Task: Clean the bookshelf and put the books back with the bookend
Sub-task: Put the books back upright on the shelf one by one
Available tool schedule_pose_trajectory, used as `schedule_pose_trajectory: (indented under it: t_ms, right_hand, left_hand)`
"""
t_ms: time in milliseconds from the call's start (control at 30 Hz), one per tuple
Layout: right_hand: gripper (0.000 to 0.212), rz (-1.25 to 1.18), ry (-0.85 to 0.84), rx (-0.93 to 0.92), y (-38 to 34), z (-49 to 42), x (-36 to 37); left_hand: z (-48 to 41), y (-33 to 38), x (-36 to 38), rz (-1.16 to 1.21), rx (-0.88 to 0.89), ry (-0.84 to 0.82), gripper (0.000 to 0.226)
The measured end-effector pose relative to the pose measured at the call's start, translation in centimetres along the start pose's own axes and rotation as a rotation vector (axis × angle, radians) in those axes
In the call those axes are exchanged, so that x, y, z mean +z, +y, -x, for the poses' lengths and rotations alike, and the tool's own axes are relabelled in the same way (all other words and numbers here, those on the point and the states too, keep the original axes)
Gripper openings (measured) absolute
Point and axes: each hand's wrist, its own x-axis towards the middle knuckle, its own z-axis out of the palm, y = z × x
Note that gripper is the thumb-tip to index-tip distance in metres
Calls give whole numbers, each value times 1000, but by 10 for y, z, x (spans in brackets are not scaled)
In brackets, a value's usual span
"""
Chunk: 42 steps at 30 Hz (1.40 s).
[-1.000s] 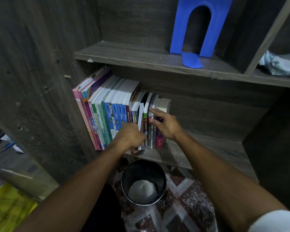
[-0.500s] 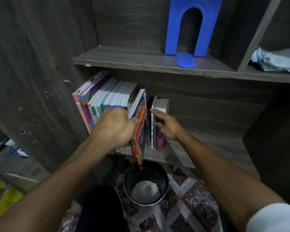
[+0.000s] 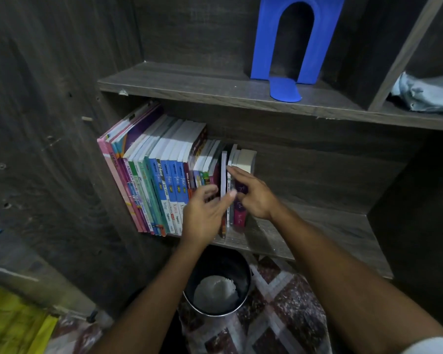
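Head view: a dark wood-grain bookshelf (image 3: pixel 202 83). The books (image 3: pixel 164 175) stand in a row at the lower shelf's (image 3: pixel 317 231) left end. The left hand (image 3: pixel 205 215), fingers straight, presses their spines. The right hand (image 3: pixel 258 198) lays its index finger on the rightmost books; its grip is unclear. The blue bookend (image 3: pixel 266 39) stands on the upper shelf. A metal bin (image 3: pixel 215 263) sits on the patterned rug (image 3: pixel 279 315) below.
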Motion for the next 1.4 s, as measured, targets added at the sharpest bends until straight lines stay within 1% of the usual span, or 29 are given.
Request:
schedule_pose_trajectory:
  t_ms: [33, 67, 100, 133, 167, 233, 267, 300, 367, 433, 500, 600, 667, 733, 833, 900, 1000, 1100, 1200, 1267, 1334, 1367, 1400]
  right_hand:
    - [74, -12, -2, -1, 0, 1, 0]
    - [73, -22, 2, 5, 1, 1, 0]
    - [72, -38, 4, 2, 2, 1, -1]
    - [72, -53, 1, 3, 2, 0, -1]
    - [71, -65, -5, 4, 2, 0, -1]
    - [71, -60, -5, 3, 1, -1, 0]
    - [72, -56, -4, 2, 1, -3, 1]
    - [73, -52, -2, 1, 1, -4, 1]
    - [74, -45, 2, 7, 1, -5, 2]
    - [76, -40, -9, 10, 1, -5, 2]
    - [76, -37, -13, 14, 0, -4, 1]
    - [74, -55, -26, 7, -3, -1, -1]
    - [73, -70, -37, 5, -3, 1, -1]
    - [73, -73, -38, 8, -1, -1, -1]
    - [73, -66, -33, 13, -1, -8, -1]
    - [73, -53, -33, -4, 0, -13, 1]
    - [73, -46, -33, -24, -1, -16, 3]
    - [71, -47, -26, -27, 2, -16, 5]
    - [71, -57, -24, -28, 3, -17, 6]
    - [71, -50, -25, -20, 3, -18, 6]
    - [72, -37, -36, -10, 4, -18, 6]
    - [72, -31, -40, -7, 3, -18, 7]
    - [73, -25, -38, -8, 3, -18, 8]
  left_hand:
    - [8, -14, 0, 136, -33, -90, 57]
    - [13, -30, -1, 216, -71, -182, 68]
    - [15, -44, 0, 230, -88, -225, 76]
    - [12, -55, 0, 173, -62, -208, 73]
    - [7, -61, 1, 70, 6, -157, 59]
    - [-7, -59, 3, -208, 176, 8, 17]
    - [-14, -52, 4, -291, 256, 84, 12]
    - [-21, -46, 6, -332, 303, 161, 21]
    - [-36, -38, 10, -358, 248, 254, 25]
    - [-46, -36, 19, -415, 127, 252, 24]
    - [-49, -45, 27, -466, 62, 234, 24]
    - [-44, -71, 30, -539, -24, 129, 16]
    - [-40, -89, 29, -554, -73, 94, 19]
    - [-41, -93, 31, -523, -68, 102, 22]
    - [-44, -89, 35, -532, -40, 77, 16]
    - [-38, -90, 38, -498, -35, 49, 9]
    - [-37, -94, 38, -465, -36, 44, 15]
    - [-52, -99, 40, -536, -96, 52, 21]
    - [-54, -98, 43, -644, -116, 110, 28]
    - [-51, -93, 47, -714, -163, 117, 34]
    - [-48, -86, 49, -733, -207, 123, 41]
    - [-46, -80, 48, -719, -194, 136, 39]
    - [-45, -73, 45, -686, -139, 163, 32]
